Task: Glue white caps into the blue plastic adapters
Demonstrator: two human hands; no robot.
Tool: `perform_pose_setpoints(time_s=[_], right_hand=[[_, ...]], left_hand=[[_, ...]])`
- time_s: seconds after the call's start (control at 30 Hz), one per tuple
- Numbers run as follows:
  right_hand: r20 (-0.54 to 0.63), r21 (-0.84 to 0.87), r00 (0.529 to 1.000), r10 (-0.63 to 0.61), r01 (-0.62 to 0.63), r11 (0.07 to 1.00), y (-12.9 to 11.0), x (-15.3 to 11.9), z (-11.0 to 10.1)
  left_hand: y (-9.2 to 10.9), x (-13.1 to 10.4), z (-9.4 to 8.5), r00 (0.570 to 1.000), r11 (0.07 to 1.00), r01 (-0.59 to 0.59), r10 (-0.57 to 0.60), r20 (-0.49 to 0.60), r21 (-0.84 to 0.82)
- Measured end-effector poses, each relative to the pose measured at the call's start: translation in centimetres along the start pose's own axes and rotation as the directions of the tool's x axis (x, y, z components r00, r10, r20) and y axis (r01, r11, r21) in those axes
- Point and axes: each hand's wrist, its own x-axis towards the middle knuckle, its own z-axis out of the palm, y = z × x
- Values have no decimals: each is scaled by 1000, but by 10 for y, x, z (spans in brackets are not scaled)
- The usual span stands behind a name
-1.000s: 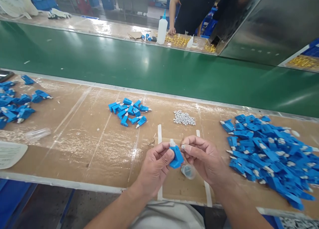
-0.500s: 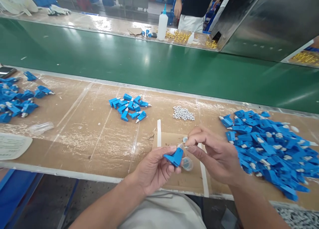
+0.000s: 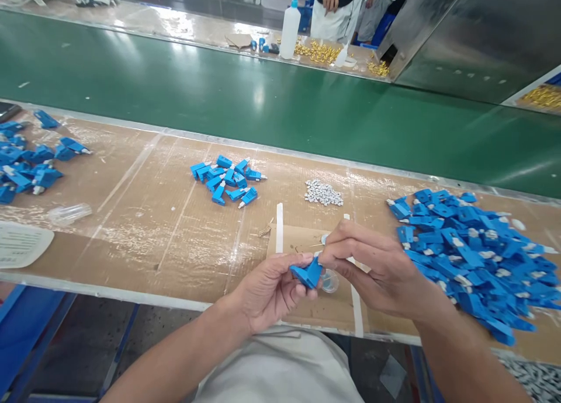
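Observation:
My left hand (image 3: 269, 289) is closed on a blue plastic part (image 3: 308, 273), wedge-shaped, between thumb and fingers. My right hand (image 3: 374, 266) pinches a thin needle-like rod (image 3: 316, 245), its fingertips touching the upper end of the blue part. Those fingertips cover whatever is at that end. Just beyond the held part, a small clear round dish (image 3: 329, 281) rests on a cardboard piece (image 3: 302, 312). A second small round thing (image 3: 323, 239) is mostly hidden behind my right fingers.
Blue parts with whitish tips form a large pile (image 3: 473, 245) at right, a small group (image 3: 228, 180) in the middle and another pile (image 3: 26, 163) at left. Small grey-white pieces (image 3: 323, 193) lie ahead. Beyond runs a green belt (image 3: 197, 99); a bottle (image 3: 290, 32) stands past it.
My right hand has come slightly left and in against the blue part, its fingertips now at the part's upper end. My left hand keeps its hold. The view has tilted down a little.

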Motion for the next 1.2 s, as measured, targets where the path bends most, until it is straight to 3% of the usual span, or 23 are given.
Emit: perform_pose_setpoints(time_s=[0.23,0.37,0.47,0.53,0.6,0.67,0.7,0.77,0.83,1.03,1.2], right_hand=[[101,-221,993,-52,73,972,-2,-6,-2],[95,-223,994,-56,76,972,0,-8,-1],[-33,-75,999,26,-28,997,3,-13,0],[-210,115,955,208,-187,976,5,-20,3],[-280,367,835,474,-364,856,6,-28,8],[-165,606,729,664,-456,652,5,-34,17],[-76,696,708,702,-466,546,5,-36,22],[52,823,710,703,-429,372,3,-35,34],[90,896,714,694,-363,256,2,-32,45],[77,964,650,756,-242,110,0,-24,68],[41,960,628,777,-241,144,-6,-24,75]], left_hand=[[4,5,-7,987,982,162,-163,-6,-96],[4,7,-9,992,991,126,-127,-15,-54],[4,6,-6,999,999,40,-40,-12,34],[4,4,-2,1000,995,-23,20,23,100],[5,3,1,994,980,-96,85,73,173],[4,3,4,983,958,-169,147,111,234],[4,3,5,979,947,-193,167,120,256],[2,4,7,973,931,-224,197,120,287],[1,4,10,969,918,-246,224,104,312],[-5,2,10,952,886,-304,290,92,350],[-8,2,2,946,877,-323,311,92,356]])
